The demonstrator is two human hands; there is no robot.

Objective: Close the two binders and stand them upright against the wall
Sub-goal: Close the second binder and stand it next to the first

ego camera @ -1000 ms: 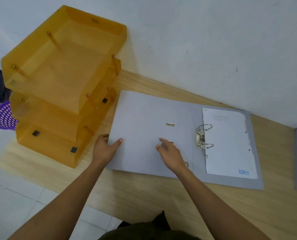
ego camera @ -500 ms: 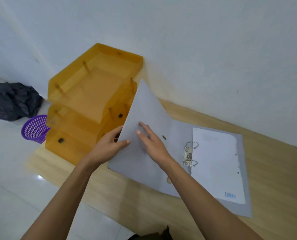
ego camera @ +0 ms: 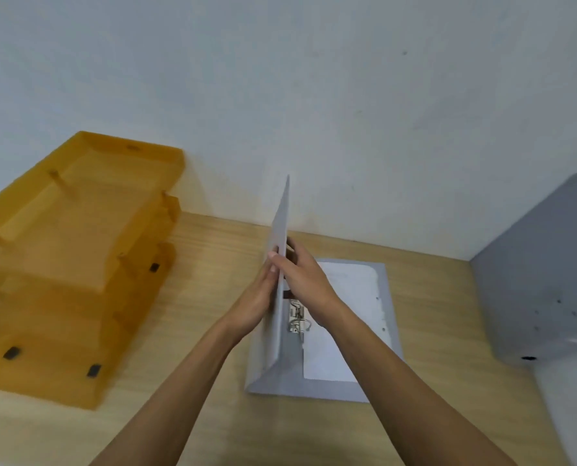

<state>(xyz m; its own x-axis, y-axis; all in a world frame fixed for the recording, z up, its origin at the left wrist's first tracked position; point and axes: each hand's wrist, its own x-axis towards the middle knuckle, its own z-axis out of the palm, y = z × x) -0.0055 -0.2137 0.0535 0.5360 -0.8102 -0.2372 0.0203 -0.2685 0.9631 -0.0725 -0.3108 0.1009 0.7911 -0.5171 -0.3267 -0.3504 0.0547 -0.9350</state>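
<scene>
A grey binder lies on the wooden table with its back cover flat and a white sheet on the ring mechanism. Its front cover stands nearly vertical, seen edge-on. My left hand presses against the cover's left face. My right hand holds the cover from the right, with its thumb over the edge. A second grey binder stands open at the right, one cover raised near the wall.
An orange translucent three-tier letter tray stands at the left against the wall. Bare wood lies between the tray and the binder, and in front of the binder toward me.
The front cover has swung up from flat on the table to nearly vertical, with both hands following it. My view has tilted up and to the right, bringing the second binder into sight.
</scene>
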